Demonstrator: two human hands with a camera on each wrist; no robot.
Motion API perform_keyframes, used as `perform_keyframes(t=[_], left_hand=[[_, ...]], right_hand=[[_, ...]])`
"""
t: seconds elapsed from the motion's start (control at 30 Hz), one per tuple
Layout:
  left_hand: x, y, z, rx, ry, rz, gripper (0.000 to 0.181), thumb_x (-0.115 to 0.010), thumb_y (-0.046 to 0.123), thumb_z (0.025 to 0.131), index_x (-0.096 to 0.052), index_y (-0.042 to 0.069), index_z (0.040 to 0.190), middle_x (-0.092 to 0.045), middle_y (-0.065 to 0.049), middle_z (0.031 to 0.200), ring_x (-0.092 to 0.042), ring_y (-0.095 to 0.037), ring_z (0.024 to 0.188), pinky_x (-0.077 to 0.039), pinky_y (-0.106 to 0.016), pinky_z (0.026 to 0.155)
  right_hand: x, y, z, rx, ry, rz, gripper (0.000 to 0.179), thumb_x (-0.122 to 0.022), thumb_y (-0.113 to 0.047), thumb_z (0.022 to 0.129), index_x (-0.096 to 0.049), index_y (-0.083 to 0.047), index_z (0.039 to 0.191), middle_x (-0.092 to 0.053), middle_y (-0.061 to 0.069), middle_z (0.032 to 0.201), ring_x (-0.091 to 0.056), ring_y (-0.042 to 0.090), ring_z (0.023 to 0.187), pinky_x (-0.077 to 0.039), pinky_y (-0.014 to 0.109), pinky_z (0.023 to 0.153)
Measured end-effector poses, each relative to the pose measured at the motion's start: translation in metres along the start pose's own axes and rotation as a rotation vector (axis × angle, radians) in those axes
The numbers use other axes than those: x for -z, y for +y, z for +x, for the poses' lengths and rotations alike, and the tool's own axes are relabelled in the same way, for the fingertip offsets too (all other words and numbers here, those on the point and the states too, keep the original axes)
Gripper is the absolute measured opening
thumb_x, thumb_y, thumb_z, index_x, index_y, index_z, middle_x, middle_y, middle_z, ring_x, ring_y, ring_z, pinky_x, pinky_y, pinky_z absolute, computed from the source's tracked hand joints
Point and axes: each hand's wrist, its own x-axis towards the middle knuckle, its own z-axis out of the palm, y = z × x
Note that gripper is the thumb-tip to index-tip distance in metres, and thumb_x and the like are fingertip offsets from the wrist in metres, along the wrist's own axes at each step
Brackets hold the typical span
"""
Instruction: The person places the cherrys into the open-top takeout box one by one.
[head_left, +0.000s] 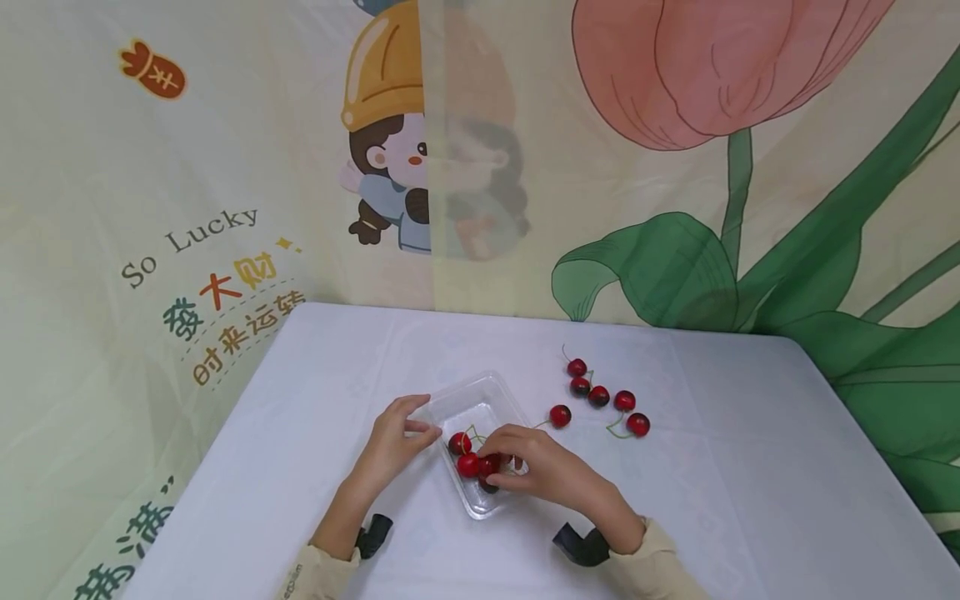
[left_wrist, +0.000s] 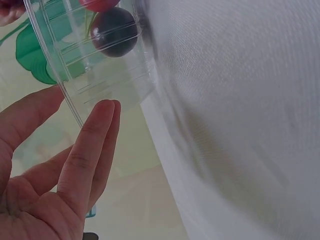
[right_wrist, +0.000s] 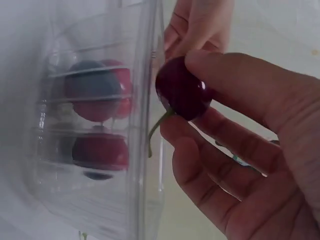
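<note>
A clear plastic box [head_left: 478, 507] stands on the white table with several dark red cherries [head_left: 460, 443] in its near part, some with green stems. My right hand [head_left: 536, 458] is over the box's right side and pinches one cherry [right_wrist: 182, 90] between thumb and fingers; its stem hangs down beside the rim in the right wrist view. At the box's left side is my left hand [head_left: 396, 433], its fingers fairly straight and its fingertips at the box wall. In the left wrist view, a dark cherry [left_wrist: 114, 32] shows through that wall.
To the right of the box, several loose cherries [head_left: 598, 396] lie on the tablecloth [head_left: 720, 467], one of them [head_left: 559, 416] close to the box. Behind the table hangs a printed curtain [head_left: 495, 283]. Black bands [head_left: 581, 546] sit at both wrists.
</note>
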Motion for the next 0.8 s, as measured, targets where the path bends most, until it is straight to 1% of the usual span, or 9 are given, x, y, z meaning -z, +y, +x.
perform_keyframes(t=[0.07, 0.13, 0.23, 0.33, 0.5, 0.63, 0.8], left_hand=[[0.000, 0.000, 0.000, 0.003, -0.002, 0.000, 0.053, -0.074, 0.007, 0.086, -0.053, -0.003, 0.134, -0.051, -0.024, 0.135, -0.067, -0.033, 0.101, -0.060, -0.036, 0.075], [0.000, 0.000, 0.000, 0.001, -0.002, 0.001, 0.053, -0.074, 0.007, 0.086, -0.053, -0.003, 0.134, -0.050, -0.024, 0.135, -0.067, -0.033, 0.101, -0.060, -0.036, 0.075], [0.000, 0.000, -0.001, -0.002, 0.002, 0.004, 0.053, -0.074, 0.008, 0.086, -0.053, -0.003, 0.134, -0.050, -0.024, 0.135, -0.067, -0.033, 0.101, -0.060, -0.035, 0.075], [0.000, 0.001, -0.001, -0.007, 0.003, 0.003, 0.053, -0.074, 0.007, 0.086, -0.053, -0.003, 0.133, -0.050, -0.024, 0.136, -0.067, -0.033, 0.100, -0.060, -0.035, 0.074], [0.000, 0.000, -0.001, -0.010, 0.000, -0.002, 0.053, -0.074, 0.007, 0.086, -0.053, -0.004, 0.133, -0.050, -0.025, 0.136, -0.066, -0.033, 0.100, -0.060, -0.035, 0.075], [-0.001, 0.000, -0.001, -0.002, 0.004, 0.003, 0.053, -0.074, 0.007, 0.086, -0.053, -0.003, 0.134, -0.050, -0.024, 0.136, -0.066, -0.033, 0.101, -0.060, -0.035, 0.075], [-0.001, 0.000, -0.002, -0.002, 0.006, -0.004, 0.053, -0.074, 0.007, 0.086, -0.053, -0.003, 0.134, -0.050, -0.023, 0.136, -0.066, -0.033, 0.101, -0.060, -0.036, 0.075]], right_hand=[[-0.002, 0.000, 0.003, 0.008, -0.062, -0.008, 0.031, -0.075, -0.012, 0.086, -0.069, -0.007, 0.117, -0.066, 0.002, 0.113, -0.060, 0.010, 0.096, -0.056, 0.022, 0.080], [-0.004, 0.000, 0.005, 0.014, -0.103, -0.024, 0.032, -0.075, -0.012, 0.086, -0.070, -0.008, 0.117, -0.066, 0.001, 0.113, -0.061, 0.008, 0.098, -0.055, 0.021, 0.083], [-0.006, 0.000, 0.009, 0.025, -0.147, -0.050, 0.031, -0.075, -0.012, 0.086, -0.070, -0.008, 0.116, -0.067, 0.002, 0.113, -0.061, 0.007, 0.097, -0.054, 0.018, 0.084], [-0.009, 0.000, 0.012, 0.015, -0.181, -0.071, 0.033, -0.075, -0.012, 0.086, -0.069, -0.008, 0.118, -0.067, 0.002, 0.115, -0.060, 0.006, 0.097, -0.052, 0.015, 0.085], [-0.013, 0.001, 0.015, -0.012, -0.203, -0.098, 0.038, -0.076, -0.012, 0.085, -0.067, -0.009, 0.121, -0.067, 0.001, 0.113, -0.058, 0.006, 0.090, -0.052, 0.014, 0.082], [-0.016, 0.000, 0.017, -0.027, -0.205, -0.121, 0.036, -0.078, -0.013, 0.083, -0.068, -0.011, 0.118, -0.068, -0.002, 0.108, -0.056, 0.004, 0.086, -0.052, 0.014, 0.080], [-0.019, 0.001, 0.017, -0.041, -0.209, -0.156, 0.031, -0.079, -0.014, 0.083, -0.070, -0.012, 0.112, -0.069, -0.004, 0.104, -0.057, 0.003, 0.086, -0.051, 0.013, 0.080]])
